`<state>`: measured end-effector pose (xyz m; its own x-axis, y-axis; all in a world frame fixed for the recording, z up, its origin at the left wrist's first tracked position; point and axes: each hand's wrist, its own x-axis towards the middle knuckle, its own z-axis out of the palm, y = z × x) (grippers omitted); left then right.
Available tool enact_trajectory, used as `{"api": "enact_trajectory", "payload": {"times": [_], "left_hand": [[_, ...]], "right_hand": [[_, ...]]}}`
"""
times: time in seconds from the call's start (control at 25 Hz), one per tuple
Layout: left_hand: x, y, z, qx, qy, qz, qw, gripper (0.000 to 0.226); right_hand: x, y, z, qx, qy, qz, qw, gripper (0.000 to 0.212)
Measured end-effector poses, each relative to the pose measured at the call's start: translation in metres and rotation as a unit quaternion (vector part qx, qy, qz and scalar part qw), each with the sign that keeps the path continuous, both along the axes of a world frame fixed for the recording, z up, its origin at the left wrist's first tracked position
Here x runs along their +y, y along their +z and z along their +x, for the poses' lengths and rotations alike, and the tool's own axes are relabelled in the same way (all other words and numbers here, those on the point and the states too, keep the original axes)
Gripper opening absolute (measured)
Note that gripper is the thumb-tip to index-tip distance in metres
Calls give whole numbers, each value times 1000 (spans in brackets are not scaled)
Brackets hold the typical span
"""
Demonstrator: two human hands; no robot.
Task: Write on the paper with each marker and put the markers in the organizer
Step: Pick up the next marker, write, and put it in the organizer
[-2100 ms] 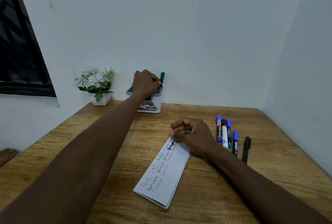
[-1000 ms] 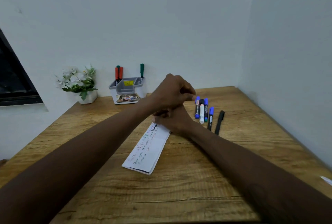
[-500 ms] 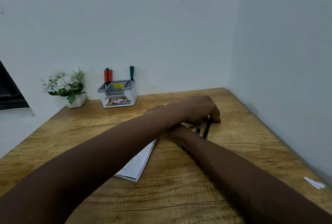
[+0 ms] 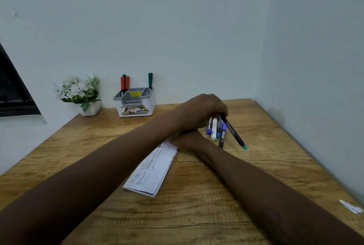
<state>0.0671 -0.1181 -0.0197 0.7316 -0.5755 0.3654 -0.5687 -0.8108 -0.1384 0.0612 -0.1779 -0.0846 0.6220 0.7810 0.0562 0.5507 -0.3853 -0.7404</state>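
Four markers (image 4: pixel 214 129) lie on worktop (image 4: pixel 197 215) | step: fetching one | left hand (image 4: pixel 204 111) pinches black marker (image 4: pixel 233 132) | right hand (image 4: pixel 187 141) probably steadies paper (image 4: pixel 155 170), fingers hidden, cannot tell | next: uncap, write

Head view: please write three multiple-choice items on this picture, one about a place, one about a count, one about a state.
1. Where does the organizer stand?
A) at the back of the table, right of the flower pot
B) at the table's near edge
C) on the floor

2. How many red-capped markers stand in it?
A) none
B) two
C) five

3. What does the left hand do?
A) lies flat on the table
B) grips a black marker
C) lifts the flower pot

Answers: 1 A, it stands against the wall beside the flower pot; 2 B, two red caps rise at its left side; 3 B, its fingers curl round the marker's upper end.
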Motion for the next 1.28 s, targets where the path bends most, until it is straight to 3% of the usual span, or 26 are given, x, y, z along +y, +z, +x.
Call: {"api": "enact_trajectory", "payload": {"times": [0.08,0.16,0.36,0.52,0.68,0.8,0.92,1.04,1.12,1.2,1.28], "left_hand": [[31,6,-22,-42,65,-72,994,27],[62,0,-47,-53,122,-96,986,23],[123,-31,-105,-82,197,-139,967,16],[109,-47,-120,-93,177,-183,962,12],[86,-48,-113,-96,122,-200,968,23],[88,-41,-112,-50,136,-204,968,32],[91,-35,-116,88,148,-267,948,39],[124,-34,-135,252,203,-406,854,44],[144,-35,-144,258,230,-457,820,46],[144,-35,-145,235,213,-465,827,47],[134,-35,-143,265,174,-415,853,44]], "right_hand": [[3,-1,0,-27,-3,112,993,14],[6,-5,5,-32,-13,147,989,17],[3,6,1,122,-8,290,949,27],[0,16,-12,143,-25,288,947,63],[-2,24,-19,129,6,223,966,77],[0,31,-15,144,10,206,968,59],[2,33,-13,155,31,190,969,57],[-11,34,-2,196,50,214,956,52],[-22,37,13,221,15,259,940,44],[-25,35,21,218,-20,288,932,33],[-21,26,21,219,-32,282,933,26]]}}
